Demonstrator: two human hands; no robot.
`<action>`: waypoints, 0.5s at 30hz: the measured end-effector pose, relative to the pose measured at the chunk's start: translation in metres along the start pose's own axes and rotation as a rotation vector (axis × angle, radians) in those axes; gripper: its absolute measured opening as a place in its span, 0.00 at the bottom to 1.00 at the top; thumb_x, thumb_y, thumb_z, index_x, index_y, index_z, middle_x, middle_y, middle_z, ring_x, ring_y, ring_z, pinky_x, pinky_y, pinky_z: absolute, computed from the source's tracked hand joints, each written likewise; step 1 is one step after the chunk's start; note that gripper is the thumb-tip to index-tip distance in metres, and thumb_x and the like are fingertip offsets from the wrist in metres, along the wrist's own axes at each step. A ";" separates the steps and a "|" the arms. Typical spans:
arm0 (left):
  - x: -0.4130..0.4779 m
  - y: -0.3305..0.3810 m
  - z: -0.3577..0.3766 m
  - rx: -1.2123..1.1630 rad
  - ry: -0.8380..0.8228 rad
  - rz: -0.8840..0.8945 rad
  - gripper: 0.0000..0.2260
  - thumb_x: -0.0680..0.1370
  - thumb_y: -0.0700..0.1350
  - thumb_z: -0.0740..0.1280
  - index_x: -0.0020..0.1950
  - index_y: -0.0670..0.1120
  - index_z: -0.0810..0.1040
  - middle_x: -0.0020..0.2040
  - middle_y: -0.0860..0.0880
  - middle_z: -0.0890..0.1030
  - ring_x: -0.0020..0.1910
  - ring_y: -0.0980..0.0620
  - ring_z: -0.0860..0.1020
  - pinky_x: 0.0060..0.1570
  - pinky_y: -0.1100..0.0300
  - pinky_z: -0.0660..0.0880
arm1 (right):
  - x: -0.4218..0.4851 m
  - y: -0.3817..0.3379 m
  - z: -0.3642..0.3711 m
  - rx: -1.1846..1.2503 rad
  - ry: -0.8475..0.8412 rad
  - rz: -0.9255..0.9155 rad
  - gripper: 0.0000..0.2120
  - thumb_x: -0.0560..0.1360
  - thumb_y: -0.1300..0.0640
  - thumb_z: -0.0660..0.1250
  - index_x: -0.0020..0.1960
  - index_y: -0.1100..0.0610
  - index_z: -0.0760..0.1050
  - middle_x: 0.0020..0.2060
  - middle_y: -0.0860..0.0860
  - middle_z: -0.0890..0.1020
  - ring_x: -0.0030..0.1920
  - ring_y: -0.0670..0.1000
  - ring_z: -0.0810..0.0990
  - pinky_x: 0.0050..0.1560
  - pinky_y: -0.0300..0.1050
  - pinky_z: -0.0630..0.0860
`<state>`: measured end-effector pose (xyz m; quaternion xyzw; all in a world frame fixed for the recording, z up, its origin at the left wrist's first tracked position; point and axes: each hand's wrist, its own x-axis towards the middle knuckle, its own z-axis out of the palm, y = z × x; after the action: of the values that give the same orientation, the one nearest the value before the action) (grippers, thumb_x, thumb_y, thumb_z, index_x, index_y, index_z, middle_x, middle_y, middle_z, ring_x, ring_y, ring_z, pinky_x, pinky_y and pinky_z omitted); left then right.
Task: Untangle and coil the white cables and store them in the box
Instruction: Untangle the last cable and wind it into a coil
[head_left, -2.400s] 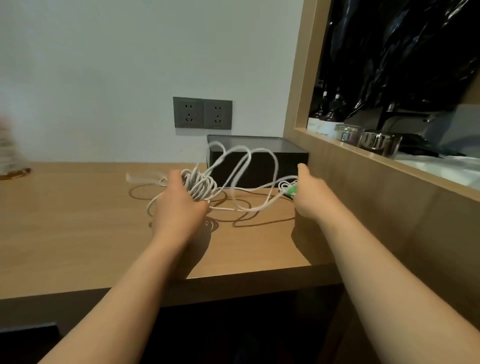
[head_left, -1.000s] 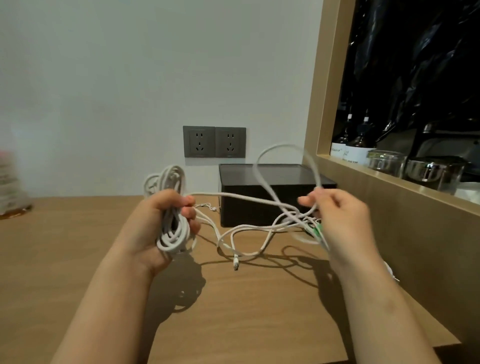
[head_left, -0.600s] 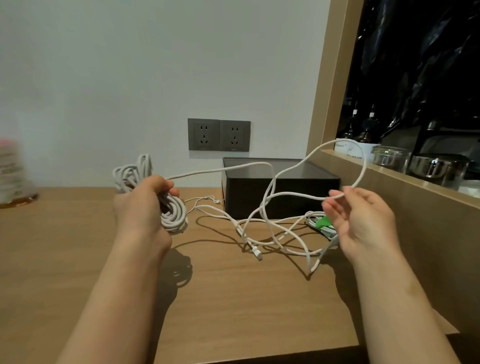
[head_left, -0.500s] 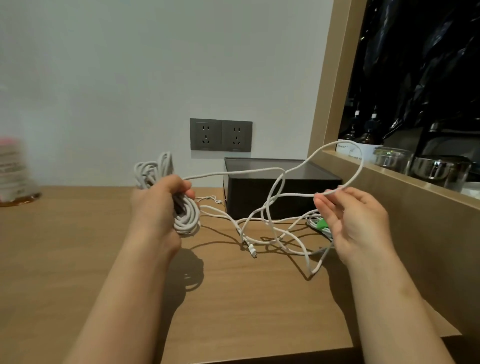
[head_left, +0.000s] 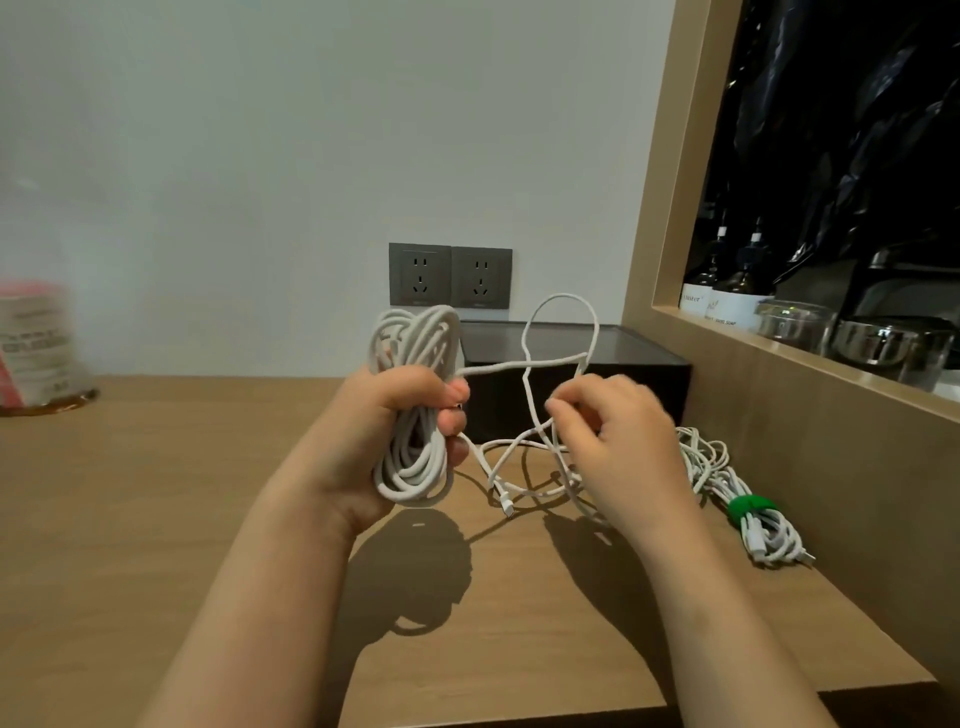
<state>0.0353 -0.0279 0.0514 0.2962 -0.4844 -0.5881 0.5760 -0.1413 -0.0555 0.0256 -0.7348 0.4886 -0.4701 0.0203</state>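
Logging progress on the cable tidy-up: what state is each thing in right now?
coil: wound, held off the table.
loose cable: tangled, partly on table.
left hand: grips coil.
right hand: pinches loose cable.
tied bundle: green-strapped, lying on table.
box: lid state unclear.
sockets: nothing plugged in.

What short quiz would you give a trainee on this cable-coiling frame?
1. True or false: the left hand grips a coil of white cable.
2. The bundle with the green tie lies: A in the left hand; B on the wooden counter; C on the shelf among bottles.
3. What does the right hand pinch?
Key: 1 true; 2 B; 3 a loose white cable strand.
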 end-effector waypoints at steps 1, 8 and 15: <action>0.000 0.002 -0.002 -0.048 -0.005 0.003 0.08 0.62 0.34 0.62 0.40 0.41 0.70 0.28 0.48 0.70 0.21 0.57 0.69 0.22 0.65 0.71 | 0.002 0.003 -0.003 0.039 0.046 0.023 0.03 0.77 0.54 0.63 0.47 0.46 0.74 0.42 0.41 0.71 0.52 0.50 0.72 0.55 0.52 0.71; -0.001 -0.004 0.000 0.036 -0.196 -0.050 0.10 0.61 0.32 0.65 0.41 0.41 0.73 0.29 0.46 0.73 0.21 0.56 0.71 0.23 0.64 0.72 | 0.003 -0.014 -0.005 -0.076 -0.020 -0.218 0.15 0.77 0.54 0.64 0.62 0.43 0.73 0.59 0.40 0.70 0.61 0.42 0.61 0.60 0.44 0.57; 0.000 -0.004 -0.001 -0.008 -0.063 -0.040 0.10 0.62 0.33 0.62 0.42 0.40 0.70 0.29 0.47 0.71 0.21 0.56 0.70 0.22 0.65 0.71 | 0.002 0.013 -0.010 -0.014 -0.080 0.117 0.10 0.80 0.53 0.56 0.43 0.49 0.73 0.33 0.45 0.75 0.43 0.52 0.73 0.52 0.55 0.70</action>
<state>0.0341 -0.0290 0.0476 0.2847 -0.4939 -0.6104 0.5498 -0.1579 -0.0597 0.0265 -0.7233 0.5328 -0.4350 0.0618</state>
